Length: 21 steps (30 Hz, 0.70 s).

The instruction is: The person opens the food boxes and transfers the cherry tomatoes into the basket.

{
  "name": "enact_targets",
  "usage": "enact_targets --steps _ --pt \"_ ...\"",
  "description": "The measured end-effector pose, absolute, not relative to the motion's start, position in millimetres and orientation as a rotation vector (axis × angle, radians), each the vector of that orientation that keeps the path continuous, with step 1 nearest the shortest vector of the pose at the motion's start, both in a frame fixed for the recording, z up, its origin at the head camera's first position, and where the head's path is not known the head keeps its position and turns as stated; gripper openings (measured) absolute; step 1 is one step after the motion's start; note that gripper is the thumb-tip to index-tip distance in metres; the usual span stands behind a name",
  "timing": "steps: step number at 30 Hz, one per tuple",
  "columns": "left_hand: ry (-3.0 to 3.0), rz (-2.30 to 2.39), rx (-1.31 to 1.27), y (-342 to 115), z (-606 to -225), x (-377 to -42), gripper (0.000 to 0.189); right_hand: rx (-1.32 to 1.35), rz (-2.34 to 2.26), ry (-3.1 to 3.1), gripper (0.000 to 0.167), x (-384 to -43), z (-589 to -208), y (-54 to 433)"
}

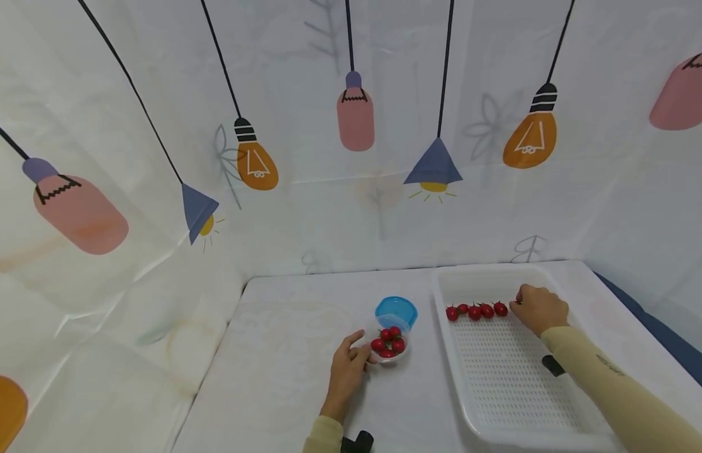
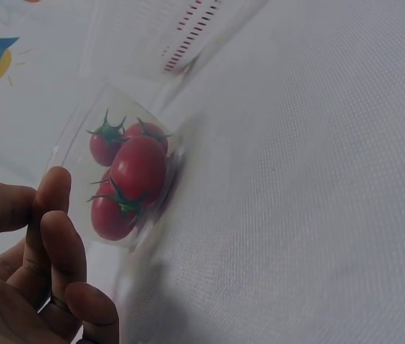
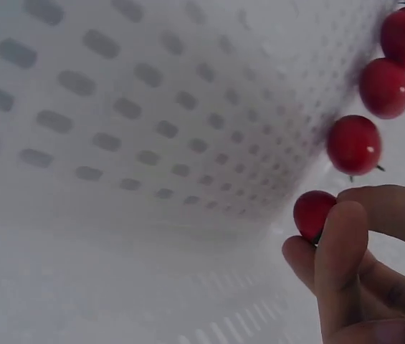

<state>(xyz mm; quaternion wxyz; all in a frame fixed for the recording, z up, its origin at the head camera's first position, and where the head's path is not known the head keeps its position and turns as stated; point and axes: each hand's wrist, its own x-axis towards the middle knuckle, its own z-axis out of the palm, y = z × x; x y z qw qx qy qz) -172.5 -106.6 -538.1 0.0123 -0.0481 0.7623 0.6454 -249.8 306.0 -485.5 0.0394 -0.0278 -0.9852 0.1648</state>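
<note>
My right hand pinches a small cherry tomato between thumb and fingertips, over the far part of a white perforated tray. Beside it, a row of several red cherry tomatoes with green stems lies across the tray. On the table to the left, my left hand has its fingers loosely bent, fingertips against the side of a clear plastic cup. Several cherry tomatoes fill that cup. Its blue lid lies flipped back behind it.
A white cloth covers the table. A pale sheet printed with hanging lamps stands behind and to the sides. The tray's raised rim lies between the cup and the right hand.
</note>
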Motion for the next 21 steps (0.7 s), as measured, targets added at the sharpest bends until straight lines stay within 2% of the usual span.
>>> enact_targets --steps 14,21 --pt "2.389 2.001 -0.144 -107.8 -539.9 -172.8 0.044 -0.124 0.459 -3.121 0.026 -251.3 -488.1 308.0" --pt "2.368 2.013 -0.155 -107.7 -536.9 -170.7 0.044 -0.105 0.440 -3.062 0.036 -249.4 -483.3 306.0"
